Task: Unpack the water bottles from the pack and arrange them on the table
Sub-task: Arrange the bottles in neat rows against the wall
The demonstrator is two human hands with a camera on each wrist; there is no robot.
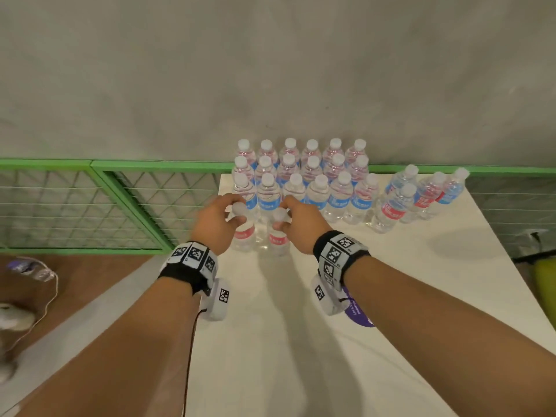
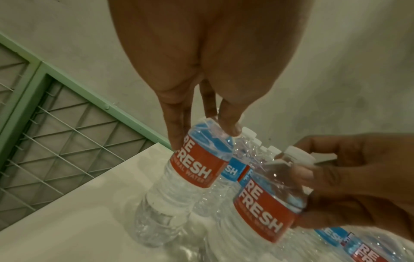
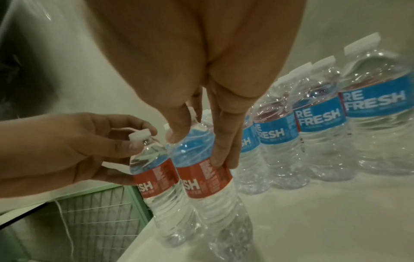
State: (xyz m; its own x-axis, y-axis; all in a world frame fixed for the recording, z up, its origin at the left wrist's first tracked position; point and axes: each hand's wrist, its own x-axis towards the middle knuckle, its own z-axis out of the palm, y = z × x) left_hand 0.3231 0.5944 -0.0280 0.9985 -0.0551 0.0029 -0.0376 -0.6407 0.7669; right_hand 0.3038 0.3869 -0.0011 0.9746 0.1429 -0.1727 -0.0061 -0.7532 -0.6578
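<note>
Two clear water bottles with red labels stand side by side near the left edge of the white table [image 1: 361,341]. My left hand [image 1: 237,214] grips the left bottle [image 1: 244,234] by its neck and shoulder. In the left wrist view the fingers [image 2: 177,140] and thumb of the left hand [image 2: 205,140] pinch that bottle [image 2: 192,170]. My right hand [image 1: 281,219] grips the right bottle [image 1: 278,239] the same way. The right wrist view shows the right hand [image 3: 199,150] curled round its bottle [image 3: 206,179]. Both bases look level with the tabletop.
Just behind my hands stand three rows of several blue-labelled bottles [image 1: 301,176]. A loose group of bottles [image 1: 421,197] stands at the back right. A green mesh fence [image 1: 90,206] runs left of the table. Crumpled clear plastic [image 1: 30,267] lies on the brown floor.
</note>
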